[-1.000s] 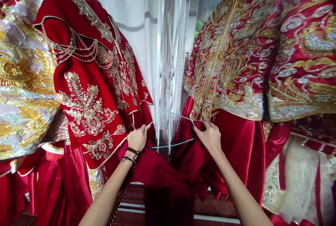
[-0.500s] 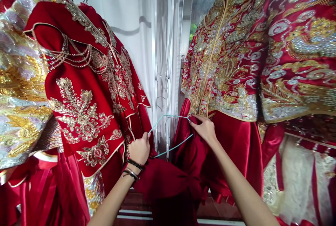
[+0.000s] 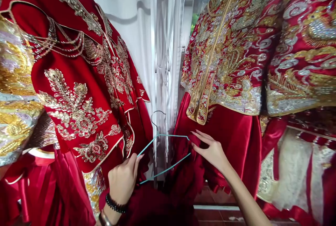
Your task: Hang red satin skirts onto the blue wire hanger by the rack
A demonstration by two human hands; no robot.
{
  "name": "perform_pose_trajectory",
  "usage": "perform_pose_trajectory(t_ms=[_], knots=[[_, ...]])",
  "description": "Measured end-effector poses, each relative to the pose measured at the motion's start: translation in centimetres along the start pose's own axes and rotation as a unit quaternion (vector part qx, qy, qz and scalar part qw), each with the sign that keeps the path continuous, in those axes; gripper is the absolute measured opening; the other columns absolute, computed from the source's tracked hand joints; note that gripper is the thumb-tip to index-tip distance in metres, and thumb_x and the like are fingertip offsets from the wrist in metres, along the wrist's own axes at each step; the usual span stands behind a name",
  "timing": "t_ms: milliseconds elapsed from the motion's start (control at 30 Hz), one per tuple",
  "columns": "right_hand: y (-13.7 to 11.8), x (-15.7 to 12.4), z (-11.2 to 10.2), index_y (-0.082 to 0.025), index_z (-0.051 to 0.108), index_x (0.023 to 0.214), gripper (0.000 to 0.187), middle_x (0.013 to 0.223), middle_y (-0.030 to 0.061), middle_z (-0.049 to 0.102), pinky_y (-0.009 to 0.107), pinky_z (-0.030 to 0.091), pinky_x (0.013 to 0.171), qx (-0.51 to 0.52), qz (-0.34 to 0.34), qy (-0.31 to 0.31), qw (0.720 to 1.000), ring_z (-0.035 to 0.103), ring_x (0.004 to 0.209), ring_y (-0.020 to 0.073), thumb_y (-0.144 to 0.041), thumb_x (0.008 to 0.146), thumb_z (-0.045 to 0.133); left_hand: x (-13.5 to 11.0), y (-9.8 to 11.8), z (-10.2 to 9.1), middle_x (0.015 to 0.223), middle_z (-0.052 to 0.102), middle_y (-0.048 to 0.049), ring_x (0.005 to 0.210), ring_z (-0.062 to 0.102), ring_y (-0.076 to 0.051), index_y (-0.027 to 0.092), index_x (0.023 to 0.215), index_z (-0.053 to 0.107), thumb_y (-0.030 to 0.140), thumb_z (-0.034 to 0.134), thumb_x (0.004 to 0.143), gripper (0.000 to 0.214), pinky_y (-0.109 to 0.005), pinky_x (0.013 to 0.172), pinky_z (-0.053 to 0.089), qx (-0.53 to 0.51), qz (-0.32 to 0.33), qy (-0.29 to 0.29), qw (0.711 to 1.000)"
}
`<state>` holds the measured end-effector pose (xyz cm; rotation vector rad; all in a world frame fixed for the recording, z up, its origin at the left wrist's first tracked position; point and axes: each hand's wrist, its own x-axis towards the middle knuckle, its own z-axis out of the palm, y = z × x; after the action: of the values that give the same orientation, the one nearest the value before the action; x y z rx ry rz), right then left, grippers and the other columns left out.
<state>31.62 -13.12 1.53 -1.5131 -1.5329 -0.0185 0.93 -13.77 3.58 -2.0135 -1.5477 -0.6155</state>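
A thin turquoise wire hanger (image 3: 172, 135) with a metal hook lies between my hands, its hook upward. My left hand (image 3: 122, 177), with a dark beaded bracelet and a metal bangle at the wrist, is closed around the hanger's left sloping side. By the hanger's right end, my right hand (image 3: 210, 148) has its thumb and fingers on the edge of a dark red garment (image 3: 157, 201). The cloth hangs over the hanger's right corner and bunches below both hands. The hanger's left end is partly hidden by my left hand and the cloth.
At left hangs a red jacket (image 3: 70, 61) with silver beading. A red jacket densely embroidered in gold and silver (image 3: 225, 64) hangs at right above a red satin skirt (image 3: 231, 138). White metal posts (image 3: 160, 79) and a white curtain (image 3: 126, 8) stand behind.
The hanger and both hands have moved lower in view, and the left hand has shifted left and nearer. The hanger's hook now shows more clearly. The right hand's fingers have spread somewhat.
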Motion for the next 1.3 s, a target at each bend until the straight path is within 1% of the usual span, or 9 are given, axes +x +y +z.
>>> perform_pose_trajectory(t_ms=[100, 233, 433, 633, 833, 967, 1100, 1200, 1300], knots=[[-0.1, -1.0, -0.9, -0.022, 0.058, 0.113, 0.047, 0.123, 0.0055, 0.054, 0.038, 0.035, 0.102, 0.030, 0.005, -0.062, 0.998, 0.047, 0.116, 0.0205, -0.025, 0.066, 0.056, -0.3, -0.6, -1.5, 0.045, 0.055, 0.0028, 0.038, 0.048, -0.009, 0.020, 0.061, 0.058, 0.041, 0.038, 0.087, 0.039, -0.023, 0.041, 0.016, 0.004, 0.046, 0.092, 0.995], [-0.6, -2.0, -1.0, -0.021, 0.057, 0.114, 0.048, 0.123, 0.0056, 0.054, 0.037, 0.036, 0.102, 0.048, 0.004, -0.106, 0.993, 0.047, 0.116, 0.0196, -0.020, 0.066, 0.053, -0.7, -1.2, -3.3, 0.042, 0.050, 0.0036, 0.037, 0.044, -0.008, 0.020, 0.059, 0.058, 0.039, 0.039, 0.088, 0.039, -0.024, 0.043, 0.019, -0.008, 0.086, 0.134, 0.987], [-1.9, -3.5, 0.0, -0.020, 0.059, 0.106, 0.040, 0.111, 0.0067, 0.061, 0.036, 0.042, 0.094, 0.031, 0.001, -0.101, 0.994, 0.055, 0.104, 0.0206, -0.031, 0.067, 0.055, -2.0, -1.1, -4.8, 0.042, 0.050, 0.0033, 0.037, 0.044, -0.010, 0.021, 0.061, 0.059, 0.038, 0.036, 0.089, 0.040, -0.024, 0.042, 0.020, -0.021, 0.092, 0.123, 0.988], [-1.8, -4.4, 1.1, -0.020, 0.059, 0.103, 0.040, 0.107, 0.0051, 0.062, 0.036, 0.041, 0.094, 0.010, 0.025, -0.106, 0.994, 0.055, 0.104, 0.0205, -0.023, 0.064, 0.047, -2.9, -1.3, -5.2, 0.041, 0.051, 0.0031, 0.036, 0.045, -0.010, 0.022, 0.061, 0.059, 0.038, 0.031, 0.090, 0.043, -0.024, 0.041, 0.021, -0.022, 0.091, 0.115, 0.989], [-2.7, -5.1, 2.4, -0.016, 0.059, 0.099, 0.033, 0.104, 0.0101, 0.063, 0.037, 0.047, 0.080, -0.192, 0.068, -0.073, 0.976, 0.058, 0.097, 0.0258, -0.026, 0.072, 0.044, -3.6, -0.8, -5.4, 0.043, 0.052, 0.0036, 0.036, 0.046, -0.010, 0.022, 0.062, 0.060, 0.038, 0.032, 0.090, 0.042, -0.024, 0.040, 0.023, -0.024, 0.098, 0.104, 0.989], [-2.8, -4.9, 3.3, -0.019, 0.056, 0.105, 0.036, 0.112, 0.0115, 0.060, 0.033, 0.047, 0.064, -0.262, 0.106, -0.103, 0.954, 0.062, 0.087, 0.0263, -0.037, 0.079, 0.040, -4.0, -0.5, -5.3, 0.043, 0.052, 0.0039, 0.037, 0.047, -0.010, 0.022, 0.063, 0.060, 0.037, 0.034, 0.090, 0.040, -0.024, 0.041, 0.024, -0.017, 0.100, 0.100, 0.990], [-1.2, -3.9, 3.6, -0.020, 0.059, 0.098, 0.029, 0.086, 0.0081, 0.067, 0.029, 0.043, 0.062, -0.182, 0.151, -0.179, 0.955, 0.063, 0.074, 0.0225, -0.031, 0.076, 0.044, -4.4, -0.9, -5.0, 0.043, 0.051, 0.0038, 0.036, 0.048, -0.010, 0.022, 0.063, 0.060, 0.036, 0.034, 0.090, 0.039, -0.023, 0.040, 0.025, -0.015, 0.114, 0.103, 0.988], [-0.1, -3.5, 2.7, -0.021, 0.064, 0.078, 0.023, 0.071, 0.0017, 0.066, 0.025, 0.041, 0.062, -0.047, 0.160, -0.237, 0.957, 0.061, 0.071, 0.0190, -0.020, 0.068, 0.044, -4.7, -2.0, -4.7, 0.043, 0.052, 0.0037, 0.034, 0.047, -0.010, 0.021, 0.063, 0.060, 0.035, 0.032, 0.090, 0.041, -0.023, 0.038, 0.025, -0.020, 0.128, 0.102, 0.986], [0.1, -3.8, 1.3, -0.018, 0.062, 0.064, 0.022, 0.061, -0.0027, 0.061, 0.021, 0.038, 0.057, 0.100, 0.163, -0.290, 0.938, 0.055, 0.062, 0.0140, -0.014, 0.058, 0.041, -5.2, -3.5, -4.5, 0.044, 0.053, 0.0036, 0.033, 0.047, -0.009, 0.021, 0.063, 0.060, 0.034, 0.031, 0.091, 0.043, -0.022, 0.038, 0.027, -0.034, 0.149, 0.096, 0.984]])
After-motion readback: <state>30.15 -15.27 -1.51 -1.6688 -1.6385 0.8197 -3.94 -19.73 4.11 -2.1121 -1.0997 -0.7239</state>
